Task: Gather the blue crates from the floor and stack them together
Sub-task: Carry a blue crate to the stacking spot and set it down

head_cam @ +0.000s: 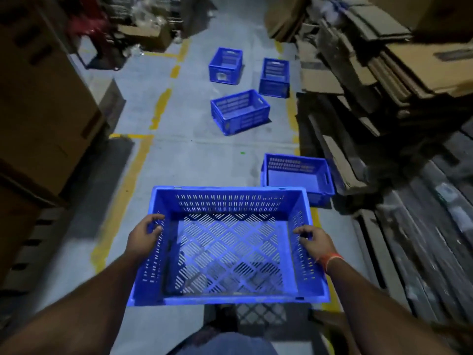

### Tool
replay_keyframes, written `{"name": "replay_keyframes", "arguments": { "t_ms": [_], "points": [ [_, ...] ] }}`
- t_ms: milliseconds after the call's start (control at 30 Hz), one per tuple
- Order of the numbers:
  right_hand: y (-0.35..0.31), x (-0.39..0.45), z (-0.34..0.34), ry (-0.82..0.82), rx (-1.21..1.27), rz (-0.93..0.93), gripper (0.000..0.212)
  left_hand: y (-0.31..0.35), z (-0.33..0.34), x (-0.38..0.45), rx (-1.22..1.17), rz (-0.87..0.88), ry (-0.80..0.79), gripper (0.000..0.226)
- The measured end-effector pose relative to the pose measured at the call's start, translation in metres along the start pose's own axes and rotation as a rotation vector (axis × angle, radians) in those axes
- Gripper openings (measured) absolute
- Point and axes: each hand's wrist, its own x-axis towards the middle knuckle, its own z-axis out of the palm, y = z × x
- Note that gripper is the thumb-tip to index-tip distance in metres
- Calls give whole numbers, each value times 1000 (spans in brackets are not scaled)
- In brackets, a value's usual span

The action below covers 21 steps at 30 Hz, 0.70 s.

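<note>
A: Left hand (144, 233) and right hand (313, 239) each curl closed over a side rim of the crate (230, 242), held above the floor (194, 160).

B: Keep it level; aim for the nearest crate (298, 175) by the floor's right edge.

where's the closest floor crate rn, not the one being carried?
In the head view, the nearest floor crate sits right of centre, just beyond the held crate's far right corner, against the cardboard stacks.
</note>
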Motion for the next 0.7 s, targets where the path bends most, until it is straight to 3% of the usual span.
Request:
{"name": "replay_keyframes", "arguments": {
  "t_ms": [267, 367, 700],
  "points": [
    [-118, 152, 31, -138, -64, -155, 21, -26, -35, 51, -105, -198, 260, 32],
    [-160, 207, 59, -215, -75, -227, 28, -33, -51, 49, -160, -269, 372, 32],
    [-308, 353, 223, -654, -263, -446, 49, -90, -95, 32, -264, -590, 749, 41]
  ]
}}
